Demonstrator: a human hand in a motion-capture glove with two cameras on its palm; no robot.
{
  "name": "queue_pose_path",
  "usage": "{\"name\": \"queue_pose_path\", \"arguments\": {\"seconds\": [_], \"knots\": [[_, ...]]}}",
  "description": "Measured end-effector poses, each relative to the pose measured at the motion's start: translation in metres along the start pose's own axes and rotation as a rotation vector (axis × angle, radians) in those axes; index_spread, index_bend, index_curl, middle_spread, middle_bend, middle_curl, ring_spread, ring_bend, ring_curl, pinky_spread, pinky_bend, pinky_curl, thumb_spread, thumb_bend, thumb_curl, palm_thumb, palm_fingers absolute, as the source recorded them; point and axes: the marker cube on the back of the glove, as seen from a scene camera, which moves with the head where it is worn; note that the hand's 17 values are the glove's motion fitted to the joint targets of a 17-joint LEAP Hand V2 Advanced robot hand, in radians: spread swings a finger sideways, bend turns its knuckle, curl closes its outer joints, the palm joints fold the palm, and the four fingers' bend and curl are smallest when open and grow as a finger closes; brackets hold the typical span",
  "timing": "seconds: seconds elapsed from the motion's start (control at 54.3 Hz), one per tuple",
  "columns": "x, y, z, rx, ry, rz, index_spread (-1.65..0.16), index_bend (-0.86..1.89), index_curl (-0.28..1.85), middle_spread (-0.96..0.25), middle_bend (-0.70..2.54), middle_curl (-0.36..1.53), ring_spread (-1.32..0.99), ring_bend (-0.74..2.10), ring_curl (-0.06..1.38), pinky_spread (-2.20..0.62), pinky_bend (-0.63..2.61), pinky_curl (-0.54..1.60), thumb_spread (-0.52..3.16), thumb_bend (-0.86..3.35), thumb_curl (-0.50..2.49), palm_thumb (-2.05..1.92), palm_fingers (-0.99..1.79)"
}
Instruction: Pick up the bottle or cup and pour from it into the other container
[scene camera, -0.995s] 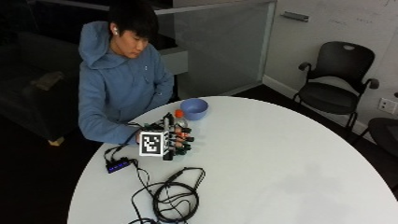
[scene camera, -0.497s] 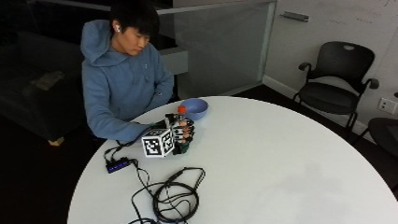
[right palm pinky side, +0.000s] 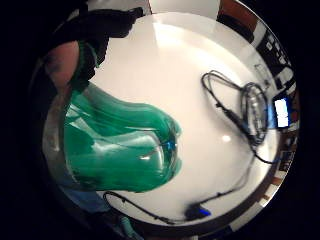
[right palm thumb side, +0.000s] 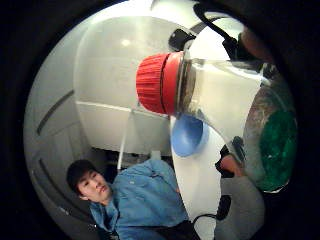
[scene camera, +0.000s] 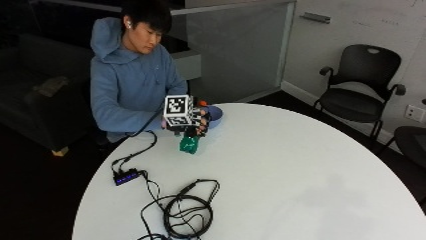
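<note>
A person in a blue hooded top sits at the far left edge of the round white worktop (scene camera: 299, 170). The gloved right hand (scene camera: 194, 122) is raised above the worktop in front of the person's chest, with the forearm reaching in from the left. Its grip is curled round the green bottle (scene camera: 188, 144), whose green base hangs below the hand, clear of the worktop surface.

The little finger side palm view shows the bottle's lower body close against the palm: translucent green plastic with moulded lobes at the base, and the white worktop behind it. In the thumb side palm view the bottle's upper part runs across the palm, with a clear shoulder, a white label band and a ribbed red cap (right palm thumb side: 159, 83) still screwed on. The bottle appears tilted rather than standing straight, though the exact angle is hard to read.

The blue bowl (scene camera: 214, 113) sits on the worktop just behind the raised hand, near the person's edge; in the thumb side view it lies beyond the bottle's neck. I cannot tell whether the bottle holds any liquid.

A coil of black cable (scene camera: 186, 210) lies on the near left part of the worktop.
</note>
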Motion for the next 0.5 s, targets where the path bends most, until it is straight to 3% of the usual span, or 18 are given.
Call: {"name": "queue_pose_path", "arguments": {"seconds": [0.424,0.497], "knots": [[-0.079,-0.019,-0.004,-0.145,0.883,-0.027,-0.20,0.11,0.28,0.01,0.29,0.46,-0.10,0.47,0.40,0.08,0.20,0.35,0.52,-0.03,0.68,1.06,0.97],[-0.095,-0.025,0.001,-0.127,0.948,0.033,-0.20,0.11,0.28,0.01,0.29,0.46,-0.10,0.47,0.40,0.08,0.19,0.35,0.53,-0.03,0.68,1.06,0.97]]}}
